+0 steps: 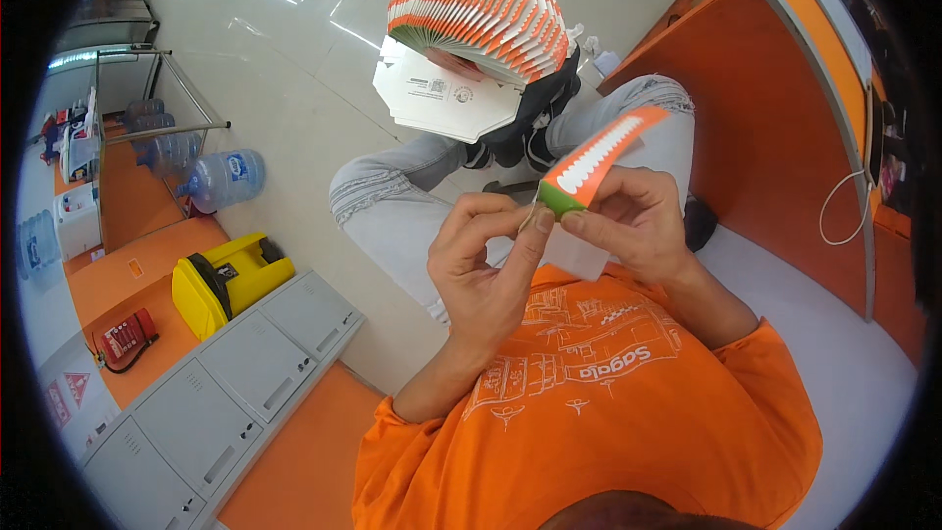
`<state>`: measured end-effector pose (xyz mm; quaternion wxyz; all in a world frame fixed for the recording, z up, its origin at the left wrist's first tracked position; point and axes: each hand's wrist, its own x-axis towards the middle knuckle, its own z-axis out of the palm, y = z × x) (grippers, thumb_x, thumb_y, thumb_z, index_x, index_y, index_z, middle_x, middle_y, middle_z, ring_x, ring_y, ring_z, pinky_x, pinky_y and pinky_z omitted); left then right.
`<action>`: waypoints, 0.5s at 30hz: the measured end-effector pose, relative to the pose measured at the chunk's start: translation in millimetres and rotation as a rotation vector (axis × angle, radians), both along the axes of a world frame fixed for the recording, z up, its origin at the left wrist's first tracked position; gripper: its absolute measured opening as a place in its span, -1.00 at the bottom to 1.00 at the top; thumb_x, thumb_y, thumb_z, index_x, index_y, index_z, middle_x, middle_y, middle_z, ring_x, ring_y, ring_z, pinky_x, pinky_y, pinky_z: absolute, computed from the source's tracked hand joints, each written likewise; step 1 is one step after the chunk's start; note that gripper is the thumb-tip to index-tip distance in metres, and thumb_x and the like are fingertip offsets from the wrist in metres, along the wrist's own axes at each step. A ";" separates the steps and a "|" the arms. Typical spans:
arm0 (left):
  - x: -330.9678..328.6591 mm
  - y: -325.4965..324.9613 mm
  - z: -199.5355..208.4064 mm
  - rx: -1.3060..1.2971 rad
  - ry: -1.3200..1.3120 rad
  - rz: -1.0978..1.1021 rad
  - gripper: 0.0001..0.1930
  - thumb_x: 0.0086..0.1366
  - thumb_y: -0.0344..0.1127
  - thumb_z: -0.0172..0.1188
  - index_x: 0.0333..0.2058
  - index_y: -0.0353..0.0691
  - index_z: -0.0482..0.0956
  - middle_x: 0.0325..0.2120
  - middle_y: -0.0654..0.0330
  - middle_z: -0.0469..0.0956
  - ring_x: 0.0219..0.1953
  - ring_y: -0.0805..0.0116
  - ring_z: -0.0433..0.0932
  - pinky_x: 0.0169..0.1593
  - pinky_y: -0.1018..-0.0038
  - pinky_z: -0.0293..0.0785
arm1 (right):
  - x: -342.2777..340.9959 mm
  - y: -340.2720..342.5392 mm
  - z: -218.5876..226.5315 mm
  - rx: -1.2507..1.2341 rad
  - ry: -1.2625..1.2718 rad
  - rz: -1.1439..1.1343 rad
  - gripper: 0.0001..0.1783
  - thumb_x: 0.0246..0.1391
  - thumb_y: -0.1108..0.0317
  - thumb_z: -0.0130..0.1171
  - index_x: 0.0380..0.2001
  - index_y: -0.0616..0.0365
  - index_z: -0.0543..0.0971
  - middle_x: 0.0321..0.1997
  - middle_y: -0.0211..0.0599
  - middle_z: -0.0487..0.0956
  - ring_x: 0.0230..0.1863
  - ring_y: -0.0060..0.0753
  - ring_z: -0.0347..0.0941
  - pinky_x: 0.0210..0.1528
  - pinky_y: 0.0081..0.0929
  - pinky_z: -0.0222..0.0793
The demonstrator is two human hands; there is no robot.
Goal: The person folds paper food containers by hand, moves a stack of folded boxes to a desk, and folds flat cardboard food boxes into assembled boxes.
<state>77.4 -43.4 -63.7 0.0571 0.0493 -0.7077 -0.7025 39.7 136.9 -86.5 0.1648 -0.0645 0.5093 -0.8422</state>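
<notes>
Tiled floor (304, 88) beyond hand-held orange-green carton (577, 185)

On the orange T-shirt (589, 432), in the lower middle of the frame, there is a word in white letters, placed over white line drawings. In the upper middle, the white carton panel (442, 103) carries small dark lines of print and a round mark, too small for reading. At the left, a blue label with white marking is on the water bottle (224, 183). In the lower left, the fire extinguisher (126, 336) has pale fine print, and near it is a red triangular sign (77, 386).
</notes>
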 end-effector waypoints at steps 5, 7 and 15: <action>-4.1 2.2 0.1 -0.034 0.023 0.011 -0.92 0.25 -0.60 0.40 -0.28 -0.35 0.71 -0.30 0.21 0.55 -0.27 0.51 0.47 -0.20 0.58 0.38 | 0.5 6.7 -6.9 -0.038 -0.031 0.045 -0.72 0.15 0.64 0.36 -0.05 0.40 0.64 -0.02 -0.18 0.68 -0.01 -0.48 0.61 0.08 -0.45 0.55; -4.5 2.5 -1.1 -0.117 0.087 0.012 -0.89 0.22 -0.61 0.43 -0.29 -0.35 0.71 -0.32 0.21 0.54 -0.28 0.50 0.47 -0.21 0.58 0.38 | 0.8 5.2 -10.3 -0.054 0.018 0.029 -0.68 0.11 0.65 0.38 -0.03 0.37 0.64 0.01 -0.20 0.67 0.04 -0.45 0.60 0.15 -0.40 0.52; -4.0 2.9 -4.0 -0.170 0.115 0.030 -0.87 0.18 -0.61 0.46 -0.31 -0.34 0.71 -0.33 0.22 0.54 -0.28 0.49 0.48 -0.22 0.57 0.39 | -7.6 0.1 -4.9 -0.094 -0.005 0.080 -0.64 0.09 0.65 0.41 -0.01 0.30 0.65 0.02 -0.21 0.68 0.08 -0.38 0.60 0.25 -0.33 0.48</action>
